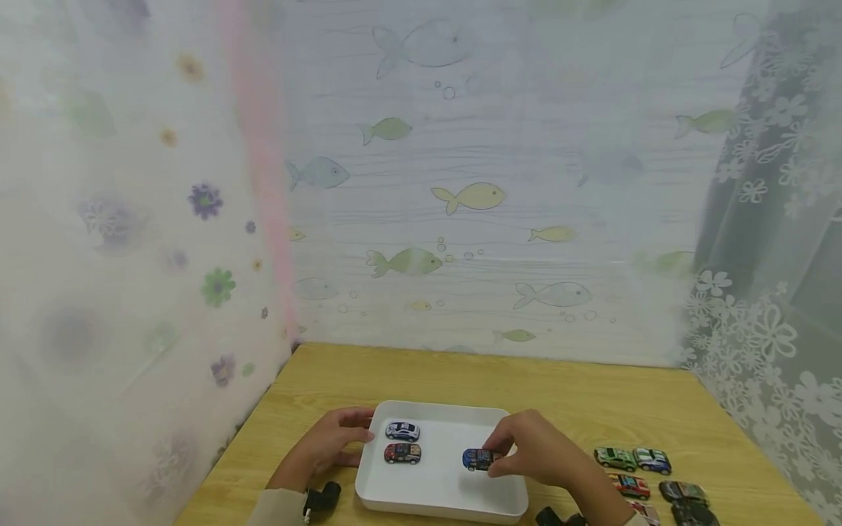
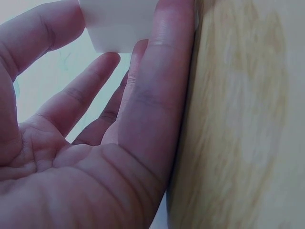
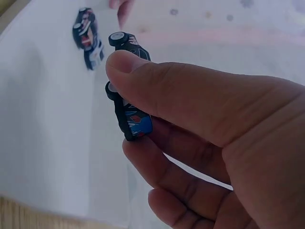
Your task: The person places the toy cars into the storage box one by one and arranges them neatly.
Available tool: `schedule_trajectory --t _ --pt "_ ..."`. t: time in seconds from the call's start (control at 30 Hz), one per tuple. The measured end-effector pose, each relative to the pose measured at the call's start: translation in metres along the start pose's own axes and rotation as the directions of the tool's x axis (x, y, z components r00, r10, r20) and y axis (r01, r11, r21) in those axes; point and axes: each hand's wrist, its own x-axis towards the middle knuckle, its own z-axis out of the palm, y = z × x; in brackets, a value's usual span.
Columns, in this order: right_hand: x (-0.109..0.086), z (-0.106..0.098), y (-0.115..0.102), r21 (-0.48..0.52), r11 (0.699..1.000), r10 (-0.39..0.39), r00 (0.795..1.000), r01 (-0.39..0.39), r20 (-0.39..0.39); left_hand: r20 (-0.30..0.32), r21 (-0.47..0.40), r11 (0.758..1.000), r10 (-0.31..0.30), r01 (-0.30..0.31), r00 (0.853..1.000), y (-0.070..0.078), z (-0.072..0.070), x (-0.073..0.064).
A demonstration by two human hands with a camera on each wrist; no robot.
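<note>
My right hand [image 1: 541, 447] pinches a blue and black toy car [image 1: 477, 459] between thumb and fingers, over the right part of a white tray [image 1: 441, 491]. The right wrist view shows the held car [image 3: 138, 125] tilted up on end, its wheels facing left. A white toy car [image 1: 403, 431] and a red and black toy car [image 1: 403, 454] stand at the tray's left side, one behind the other. With fingers loosely extended, my left hand [image 1: 332, 444] touches the tray's left edge. In the left wrist view, the tray's white wall [image 2: 119, 28] shows by the thumb and fingers.
Right of the tray, more toy cars sit on the wooden table [image 1: 559, 387]: a green one [image 1: 615, 458], a white and blue one [image 1: 653, 460], a red one [image 1: 629, 485] and several others. Patterned curtains [image 1: 487, 307] hang behind and on both sides.
</note>
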Motion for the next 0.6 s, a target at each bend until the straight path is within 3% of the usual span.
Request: schedule_trajectory --t 0.6 --pt "0.038 0.027 -0.023 0.029 1.000 -0.005 1.000 0.005 0.009 0.010 -0.026 1.000 0.000 0.001 1.000 0.003 0.001 -0.003"
